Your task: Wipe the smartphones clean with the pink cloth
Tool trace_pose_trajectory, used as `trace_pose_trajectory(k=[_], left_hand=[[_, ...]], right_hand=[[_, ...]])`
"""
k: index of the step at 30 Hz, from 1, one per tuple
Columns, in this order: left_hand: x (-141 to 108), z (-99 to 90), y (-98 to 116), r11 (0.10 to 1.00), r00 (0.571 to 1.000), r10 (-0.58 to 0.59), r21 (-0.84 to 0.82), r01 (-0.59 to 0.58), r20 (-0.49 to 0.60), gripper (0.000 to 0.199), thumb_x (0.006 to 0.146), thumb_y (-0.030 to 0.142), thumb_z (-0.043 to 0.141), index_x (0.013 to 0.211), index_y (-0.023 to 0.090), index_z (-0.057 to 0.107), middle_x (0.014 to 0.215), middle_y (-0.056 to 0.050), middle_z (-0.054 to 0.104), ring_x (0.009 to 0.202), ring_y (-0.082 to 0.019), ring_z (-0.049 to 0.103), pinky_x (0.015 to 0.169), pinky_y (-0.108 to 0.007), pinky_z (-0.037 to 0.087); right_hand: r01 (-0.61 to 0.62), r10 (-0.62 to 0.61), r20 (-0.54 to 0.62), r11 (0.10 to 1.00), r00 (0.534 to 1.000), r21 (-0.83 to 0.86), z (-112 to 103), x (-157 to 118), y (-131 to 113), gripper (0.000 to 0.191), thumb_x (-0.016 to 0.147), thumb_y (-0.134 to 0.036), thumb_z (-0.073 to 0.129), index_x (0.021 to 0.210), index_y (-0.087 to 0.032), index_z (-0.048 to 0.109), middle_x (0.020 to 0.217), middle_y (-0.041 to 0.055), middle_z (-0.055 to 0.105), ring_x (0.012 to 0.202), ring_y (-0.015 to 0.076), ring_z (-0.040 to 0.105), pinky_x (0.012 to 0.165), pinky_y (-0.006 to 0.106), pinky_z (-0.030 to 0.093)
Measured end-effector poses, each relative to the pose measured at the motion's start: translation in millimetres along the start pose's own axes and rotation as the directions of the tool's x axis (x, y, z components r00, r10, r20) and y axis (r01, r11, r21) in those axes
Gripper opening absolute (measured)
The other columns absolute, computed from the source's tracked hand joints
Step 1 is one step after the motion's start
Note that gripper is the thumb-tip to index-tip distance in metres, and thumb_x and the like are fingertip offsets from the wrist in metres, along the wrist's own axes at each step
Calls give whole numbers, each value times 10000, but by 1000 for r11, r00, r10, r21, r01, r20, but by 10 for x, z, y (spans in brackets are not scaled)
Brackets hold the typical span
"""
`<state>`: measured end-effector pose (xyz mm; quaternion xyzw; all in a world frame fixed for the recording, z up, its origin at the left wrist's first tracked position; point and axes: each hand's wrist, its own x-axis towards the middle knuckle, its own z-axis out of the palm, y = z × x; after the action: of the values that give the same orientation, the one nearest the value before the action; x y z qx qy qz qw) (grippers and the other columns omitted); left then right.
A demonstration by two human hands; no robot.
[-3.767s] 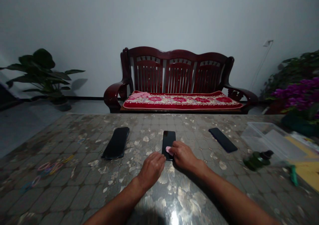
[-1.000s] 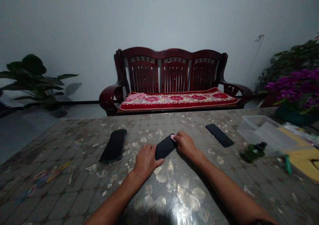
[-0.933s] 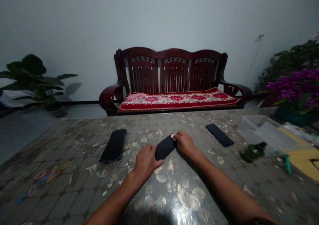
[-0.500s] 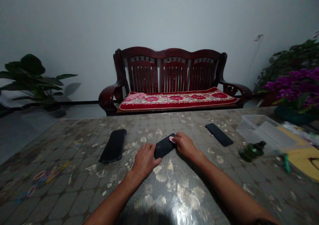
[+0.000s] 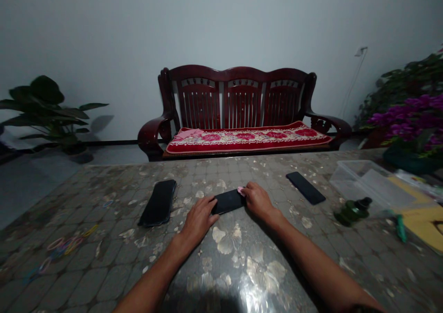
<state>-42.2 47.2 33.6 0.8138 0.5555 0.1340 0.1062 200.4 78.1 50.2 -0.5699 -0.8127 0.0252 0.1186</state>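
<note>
One black smartphone [image 5: 227, 203] on bench [image 5: 114, 257], left hand [image 5: 198, 217] half-open clasping one end, right hand [image 5: 256, 201] pinching pink pad [image 5: 241, 191] opposite, steady bracing apparently needed.

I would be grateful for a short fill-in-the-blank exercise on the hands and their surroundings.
The left hand holds one end of the dark phone.
The right hand pinches a small ____ piece at its other end.
The bottle by the clear box is ____.
The flowers at the far right are ____.

Missing words: pink; green; purple.
</note>
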Motion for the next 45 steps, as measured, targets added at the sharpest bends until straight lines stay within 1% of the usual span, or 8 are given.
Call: trace_pose_trajectory(k=[3,6,9,17,23,26,35,45], left_hand=[[-37,67,-20,995,994,104,-4,-104,-35,347,868,157,645,1208,212,688,1377,-104,620,1300,-275,556,1127,-445,424],[-67,134,-32,986,986,165,18,-164,-39,342,895,100,589,1201,207,695,1332,-98,654,1275,-258,585,1102,-441,466],[-100,190,-38,981,981,188,48,-186,-39,359,913,64,541,1217,184,689,1326,-113,656,1267,-259,595,1088,-440,488],[-203,345,-15,975,974,193,133,-177,-115,442,889,-17,476,1227,178,684,1319,-118,656,1247,-248,613,1063,-422,516],[-192,410,-42,934,902,338,212,-287,-268,424,860,-48,459,1125,152,723,1180,-132,729,1095,-257,701,1002,-475,552],[-183,386,-57,919,875,378,240,-314,-303,429,856,-59,439,1094,152,728,1131,-121,749,1056,-241,716,984,-454,566],[-138,311,-99,940,896,336,163,-300,-289,387,856,-27,484,1101,152,724,1161,-129,735,1083,-249,701,1017,-446,541],[-120,253,-57,936,896,346,167,-309,-278,275,882,73,550,1078,142,730,1107,-133,747,1046,-269,705,965,-437,561]], right_hand=[[-23,23,13,1000,1000,-16,4,34,-47,370,1042,-278,387,1038,-168,740,1002,121,661,931,208,577,785,285,376],[35,-35,39,999,999,-3,7,3,-109,321,1023,-243,421,1075,-179,731,1014,114,664,929,207,572,787,286,377],[86,-86,38,996,996,5,6,-29,-96,302,1013,-237,440,1076,-196,732,1001,98,670,931,209,571,784,290,376],[-8,8,8,1000,1000,-24,28,106,-74,373,1038,-277,384,1062,-165,739,1012,134,665,957,228,569,802,305,372],[156,-156,22,988,988,12,158,218,-387,296,1012,-238,449,1069,-198,737,992,93,663,959,212,556,801,288,360],[208,-208,11,977,978,37,188,220,-414,300,1016,-253,448,1088,-215,737,991,84,662,957,206,552,802,284,358],[13,-12,27,999,1000,-39,23,156,-92,328,1006,-226,439,1066,-194,760,1005,109,671,957,223,559,805,299,361],[204,-205,34,978,978,36,194,333,-604,264,977,-216,502,1083,-207,743,1009,91,673,957,217,560,792,292,363]])
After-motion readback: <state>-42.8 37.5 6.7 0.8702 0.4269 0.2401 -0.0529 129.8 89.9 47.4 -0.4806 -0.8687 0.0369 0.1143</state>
